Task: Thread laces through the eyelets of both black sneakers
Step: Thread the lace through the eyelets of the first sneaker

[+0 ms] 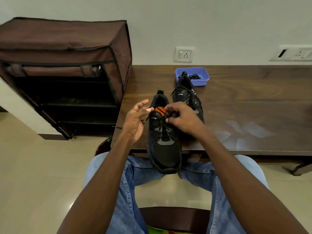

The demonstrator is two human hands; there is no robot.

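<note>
A black sneaker [164, 149] with an orange insole lies toe toward me, its toe overhanging the front edge of the dark wooden table [244, 105]. Black lace [162, 123] crisscrosses its eyelets. My left hand [135, 119] pinches a lace end at the upper left eyelets, index finger raised. My right hand [181, 118] has curled fingers pinching the lace at the upper right eyelets. A second black sneaker [187, 97] with lace through it stands just behind, to the right.
A blue plastic tub [200, 80] holding black laces sits behind the far sneaker. A brown fabric shoe rack [67, 73] stands left of the table. Wall sockets [184, 54] are behind. My jeans-clad legs [128, 183] are under the table edge.
</note>
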